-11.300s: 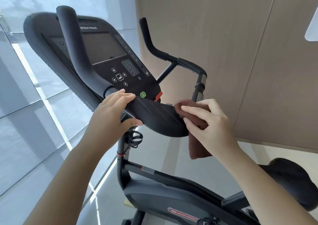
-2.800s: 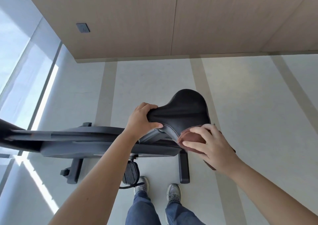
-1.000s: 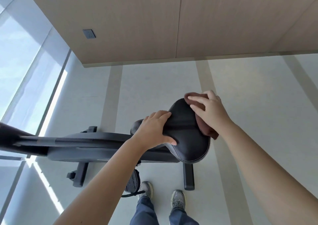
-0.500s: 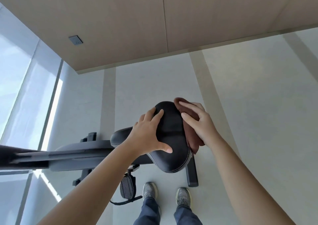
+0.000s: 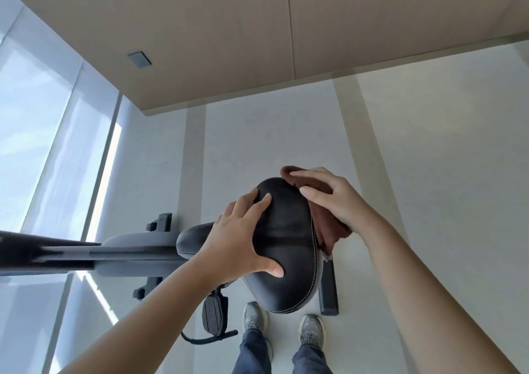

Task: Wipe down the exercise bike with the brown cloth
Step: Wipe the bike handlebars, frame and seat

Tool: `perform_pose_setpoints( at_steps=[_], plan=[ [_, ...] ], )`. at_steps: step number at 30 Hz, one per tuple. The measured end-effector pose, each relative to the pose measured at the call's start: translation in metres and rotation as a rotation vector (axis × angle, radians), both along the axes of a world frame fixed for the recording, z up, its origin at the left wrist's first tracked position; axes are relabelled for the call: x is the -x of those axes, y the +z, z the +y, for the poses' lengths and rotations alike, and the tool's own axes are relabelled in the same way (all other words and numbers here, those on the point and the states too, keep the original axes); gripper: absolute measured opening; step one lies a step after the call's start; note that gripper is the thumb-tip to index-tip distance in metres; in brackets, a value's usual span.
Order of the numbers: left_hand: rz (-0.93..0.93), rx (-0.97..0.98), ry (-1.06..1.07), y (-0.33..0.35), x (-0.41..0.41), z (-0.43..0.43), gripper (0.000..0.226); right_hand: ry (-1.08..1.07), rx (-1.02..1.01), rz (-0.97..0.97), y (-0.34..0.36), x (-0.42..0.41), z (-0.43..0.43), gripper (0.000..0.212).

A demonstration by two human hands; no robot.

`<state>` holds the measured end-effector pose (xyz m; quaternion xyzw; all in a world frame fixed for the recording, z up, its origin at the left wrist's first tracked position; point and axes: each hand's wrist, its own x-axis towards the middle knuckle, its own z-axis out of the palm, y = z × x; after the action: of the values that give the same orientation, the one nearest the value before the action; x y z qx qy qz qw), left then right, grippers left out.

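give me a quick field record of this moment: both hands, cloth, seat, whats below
left hand: flat on top of the saddle, fingers straight, thumb spread
right hand: fingers lie over the brown cloth, pressing it against the saddle's wide rear edge
brown cloth: bunched, part hangs below the hand
saddle: black, pale stitched rim, nose towards the frame
below: pedal with strap, stabiliser foot, grey shoes on the pale floor

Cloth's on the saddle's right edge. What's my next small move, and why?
Probably slide the right hand and brown cloth leftward over the saddle top: the cloth covers only the right rim, the middle lies bare, and the left hand presses the saddle steady.
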<state>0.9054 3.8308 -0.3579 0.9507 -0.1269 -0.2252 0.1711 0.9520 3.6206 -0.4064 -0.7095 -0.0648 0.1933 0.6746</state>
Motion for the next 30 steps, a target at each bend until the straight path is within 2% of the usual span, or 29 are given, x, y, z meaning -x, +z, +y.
perform_pose_setpoints(
  at_steps=[3, 5, 10, 13, 16, 18, 19, 24, 27, 30],
  plan=[
    [0.003, 0.006, 0.008, 0.000, 0.001, 0.000, 0.123, -0.032, -0.064, -0.007, -0.008, 0.012, -0.006, 0.031],
    [0.002, 0.009, 0.013, 0.000, 0.000, 0.000, 0.123, 0.025, -0.058, 0.054, -0.004, -0.006, -0.003, 0.027],
    [-0.002, 0.005, 0.012, -0.001, 0.001, 0.001, 0.123, 0.357, 0.176, 0.194, 0.018, -0.066, 0.022, 0.018],
    [0.002, 0.008, 0.011, 0.000, 0.002, 0.001, 0.123, 0.228, 0.082, 0.183, 0.012, -0.052, 0.020, 0.021],
    [0.005, 0.010, 0.010, 0.000, 0.001, 0.001, 0.124, -0.048, 0.003, 0.026, 0.003, -0.002, 0.009, 0.026],
    [0.009, 0.013, 0.013, 0.001, 0.001, 0.000, 0.124, -0.152, 0.025, -0.036, 0.004, 0.013, 0.008, 0.028],
    [0.009, 0.018, 0.017, 0.000, 0.000, 0.000, 0.124, -0.130, 0.047, -0.012, 0.008, 0.008, 0.008, 0.028],
    [-0.005, 0.036, 0.011, -0.002, 0.001, 0.001, 0.123, 0.307, 0.295, 0.200, 0.038, -0.063, 0.033, 0.022],
    [-0.009, 0.038, -0.005, -0.003, 0.002, 0.002, 0.122, 0.241, 0.277, 0.204, 0.035, -0.058, 0.038, 0.023],
    [-0.006, 0.062, 0.001, -0.003, 0.002, 0.001, 0.123, -0.019, 0.176, 0.110, 0.027, -0.022, 0.028, 0.028]
  ],
)
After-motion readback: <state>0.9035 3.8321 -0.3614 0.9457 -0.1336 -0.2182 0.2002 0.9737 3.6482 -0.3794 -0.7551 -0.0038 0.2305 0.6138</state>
